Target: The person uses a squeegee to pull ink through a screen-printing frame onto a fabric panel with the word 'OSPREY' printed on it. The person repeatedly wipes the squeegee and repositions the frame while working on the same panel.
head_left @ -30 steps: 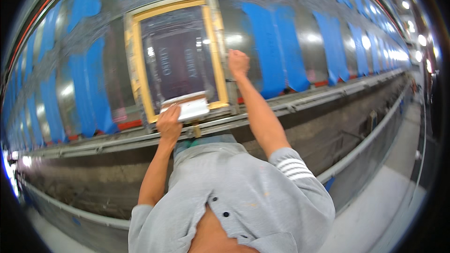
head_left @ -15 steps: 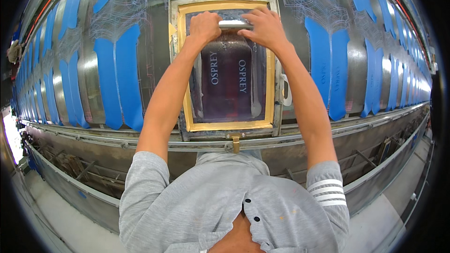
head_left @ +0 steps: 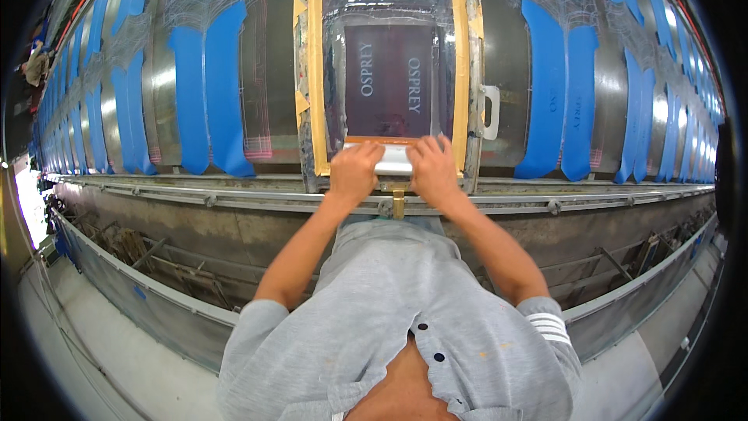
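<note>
A silkscreen frame with yellow tape along its inner edges lies flat on the long table before me. Its dark mesh shows pale lettering in two columns. At the near end of the mesh is a squeegee with a pale metallic holder and an orange-brown blade edge. My left hand is closed around its left part, and my right hand grips the right part. Both hands sit just inside the frame's near side. The squeegee's ends are hidden behind my fingers.
Blue cut pieces lie in rows on the table to the left, with more blue pieces on the right, some lettered. A white handle juts from the frame's right side. A metal rail with a brass-coloured catch runs along the near edge.
Both hands have drawn the squeegee from the far end of the mesh to the near end. My right fingers, loosely spread before, are now wrapped around it.
</note>
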Demonstrator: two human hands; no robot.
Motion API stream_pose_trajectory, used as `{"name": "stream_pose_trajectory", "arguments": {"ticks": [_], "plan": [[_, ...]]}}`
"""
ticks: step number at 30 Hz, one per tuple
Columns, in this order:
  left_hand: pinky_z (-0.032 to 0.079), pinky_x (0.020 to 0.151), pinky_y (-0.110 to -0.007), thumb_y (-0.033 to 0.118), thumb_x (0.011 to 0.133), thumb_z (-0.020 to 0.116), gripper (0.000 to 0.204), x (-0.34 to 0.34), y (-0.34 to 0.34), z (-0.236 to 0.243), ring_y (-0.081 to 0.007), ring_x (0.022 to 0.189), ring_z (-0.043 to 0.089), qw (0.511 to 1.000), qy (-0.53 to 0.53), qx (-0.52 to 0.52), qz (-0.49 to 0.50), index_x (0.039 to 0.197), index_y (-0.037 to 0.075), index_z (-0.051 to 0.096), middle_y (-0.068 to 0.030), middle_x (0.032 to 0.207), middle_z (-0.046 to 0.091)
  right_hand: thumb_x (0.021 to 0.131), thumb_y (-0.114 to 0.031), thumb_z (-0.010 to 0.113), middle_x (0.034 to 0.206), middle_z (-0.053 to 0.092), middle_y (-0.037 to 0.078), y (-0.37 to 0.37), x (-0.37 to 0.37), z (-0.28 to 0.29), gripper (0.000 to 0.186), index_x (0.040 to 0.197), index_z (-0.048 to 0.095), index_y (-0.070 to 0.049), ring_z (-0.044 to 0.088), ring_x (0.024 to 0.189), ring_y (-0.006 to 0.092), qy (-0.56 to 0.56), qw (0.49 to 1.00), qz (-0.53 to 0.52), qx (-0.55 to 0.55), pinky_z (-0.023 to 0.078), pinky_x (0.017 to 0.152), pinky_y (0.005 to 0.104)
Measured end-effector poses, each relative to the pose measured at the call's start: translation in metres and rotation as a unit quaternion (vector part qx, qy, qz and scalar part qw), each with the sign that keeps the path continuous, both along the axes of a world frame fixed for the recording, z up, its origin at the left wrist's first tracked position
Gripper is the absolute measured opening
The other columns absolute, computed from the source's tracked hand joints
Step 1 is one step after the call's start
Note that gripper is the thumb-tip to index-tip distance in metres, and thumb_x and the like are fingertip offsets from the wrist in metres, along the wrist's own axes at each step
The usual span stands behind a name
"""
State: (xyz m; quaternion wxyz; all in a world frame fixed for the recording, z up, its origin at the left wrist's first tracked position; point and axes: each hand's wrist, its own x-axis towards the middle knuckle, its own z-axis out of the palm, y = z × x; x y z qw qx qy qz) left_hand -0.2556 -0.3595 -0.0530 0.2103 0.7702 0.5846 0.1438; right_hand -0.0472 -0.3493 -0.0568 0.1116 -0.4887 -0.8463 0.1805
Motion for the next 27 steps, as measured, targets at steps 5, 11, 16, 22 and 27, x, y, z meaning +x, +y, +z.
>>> {"name": "stream_pose_trajectory", "arguments": {"ticks": [5, 11, 16, 22, 27], "plan": [[0.06, 0.079, -0.046, 0.007, 0.079, 0.065, 0.035, -0.007, 0.145, 0.023, -0.0342, 0.086, 0.073, 0.992, 0.087, -0.089, -0.007, 0.105, 0.023, 0.082, -0.0109, 0.097, 0.077, 0.08, -0.012, 0.062, 0.098, 0.073, 0.012, 0.143, -0.004, 0.018, 0.021, 0.093, 0.078, -0.008, 0.062, 0.11, 0.0299, -0.097, 0.995, 0.015, -0.028, 0.043, 0.101, 0.0544], [0.059, 0.073, -0.046, 0.015, 0.078, 0.068, 0.031, -0.007, 0.277, 0.002, -0.0331, 0.081, 0.074, 0.993, 0.112, 0.044, -0.003, 0.103, 0.026, 0.082, -0.0112, 0.088, 0.076, 0.08, -0.014, 0.067, 0.1, 0.072, 0.008, 0.278, -0.004, -0.001, 0.018, 0.095, 0.076, -0.012, 0.065, 0.103, 0.031, -0.093, 0.995, -0.017, 0.042, 0.051, 0.088, 0.0491], [0.059, 0.072, -0.045, 0.002, 0.075, 0.063, 0.042, -0.003, 0.183, -0.032, -0.0327, 0.084, 0.073, 0.991, 0.034, 0.127, 0.01, 0.111, 0.019, 0.077, -0.0076, 0.1, 0.076, 0.073, -0.004, 0.068, 0.103, 0.066, 0.011, 0.189, 0.002, -0.031, 0.029, 0.102, 0.07, -0.006, 0.061, 0.109, 0.0298, 0.014, 0.997, -0.005, 0.08, 0.046, 0.098, 0.0484], [0.058, 0.078, -0.04, -0.006, 0.065, 0.066, 0.046, 0.007, 0.005, -0.013, -0.0266, 0.094, 0.074, 0.998, -0.014, 0.064, 0.008, 0.107, 0.01, 0.076, -0.0063, 0.107, 0.075, 0.071, -0.005, 0.07, 0.113, 0.065, 0.012, 0.006, 0.002, -0.01, 0.036, 0.107, 0.069, -0.001, 0.059, 0.119, 0.0293, 0.001, 0.999, -0.02, -0.036, 0.038, 0.108, 0.054], [0.059, 0.08, -0.045, 0.005, 0.076, 0.065, 0.036, -0.001, 0.093, 0.018, -0.0349, 0.085, 0.073, 0.993, 0.047, -0.109, -0.025, 0.104, 0.02, 0.082, -0.0123, 0.095, 0.077, 0.073, -0.009, 0.068, 0.1, 0.07, 0.011, 0.088, 0.004, 0.009, 0.023, 0.095, 0.075, -0.006, 0.061, 0.112, 0.0288, -0.056, 0.995, 0.019, -0.08, 0.041, 0.103, 0.0536]]}}
